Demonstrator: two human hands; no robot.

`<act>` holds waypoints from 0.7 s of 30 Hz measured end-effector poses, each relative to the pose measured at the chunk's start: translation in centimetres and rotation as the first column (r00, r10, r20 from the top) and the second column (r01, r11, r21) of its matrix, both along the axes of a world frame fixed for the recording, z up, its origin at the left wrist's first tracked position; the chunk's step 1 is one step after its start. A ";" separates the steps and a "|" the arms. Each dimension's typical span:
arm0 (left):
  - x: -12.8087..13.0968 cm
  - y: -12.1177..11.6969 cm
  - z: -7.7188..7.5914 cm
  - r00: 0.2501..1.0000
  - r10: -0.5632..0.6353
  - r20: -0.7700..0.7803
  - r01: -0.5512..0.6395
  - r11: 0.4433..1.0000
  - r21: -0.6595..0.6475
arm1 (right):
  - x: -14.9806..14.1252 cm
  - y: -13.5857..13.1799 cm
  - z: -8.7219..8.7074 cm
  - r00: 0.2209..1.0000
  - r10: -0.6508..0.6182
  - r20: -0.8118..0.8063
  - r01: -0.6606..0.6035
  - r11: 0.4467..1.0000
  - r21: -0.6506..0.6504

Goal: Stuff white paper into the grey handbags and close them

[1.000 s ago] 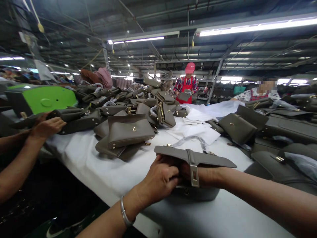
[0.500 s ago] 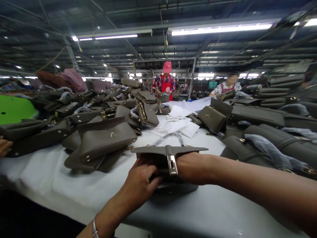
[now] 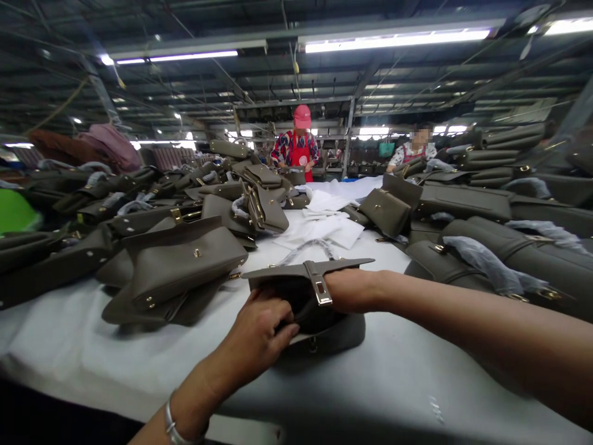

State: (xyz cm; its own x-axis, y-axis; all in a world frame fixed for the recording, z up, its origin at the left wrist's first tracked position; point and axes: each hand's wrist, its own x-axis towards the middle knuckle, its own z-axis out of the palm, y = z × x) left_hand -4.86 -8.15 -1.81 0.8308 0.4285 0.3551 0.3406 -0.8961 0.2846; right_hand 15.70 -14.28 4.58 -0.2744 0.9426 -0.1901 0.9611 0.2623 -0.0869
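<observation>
Handbag (image 3: 319, 324) in grey-brown leather sits at the near edge of the white table (image 3: 115, 352), long axis running 9 to 3 o'clock, its flap (image 3: 301, 270) lifted level and its mouth facing 6 o'clock. Piled bags (image 3: 180, 262) lie at 10 o'clock. Left hand (image 3: 259, 334) grips the opening's rim; right hand (image 3: 349, 289) is thrust inside, fingers hidden, grip impossible to judge. Metal clasp (image 3: 319, 290) hangs from the flap.

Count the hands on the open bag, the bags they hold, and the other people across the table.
Hands: 2, left hand and right hand
Open bag: 1
Other people: 2, person in the red cap and person farther right
Total: 5
</observation>
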 end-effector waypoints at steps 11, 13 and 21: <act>4.4 -0.9 4.4 0.938 0.042 -0.344 0.110 0.905 0.410 | 5.1 -2.0 0.1 0.971 -0.201 0.132 0.165 0.955 0.245; 5.1 -1.0 4.7 0.927 0.035 -0.373 0.133 0.901 0.413 | 5.7 -2.0 -0.6 0.977 -0.206 0.050 0.188 0.952 0.243; 7.9 -0.5 4.6 0.925 -0.051 -0.377 0.106 0.986 0.128 | 5.7 -3.1 -1.6 0.966 -0.200 -0.166 0.238 0.937 0.256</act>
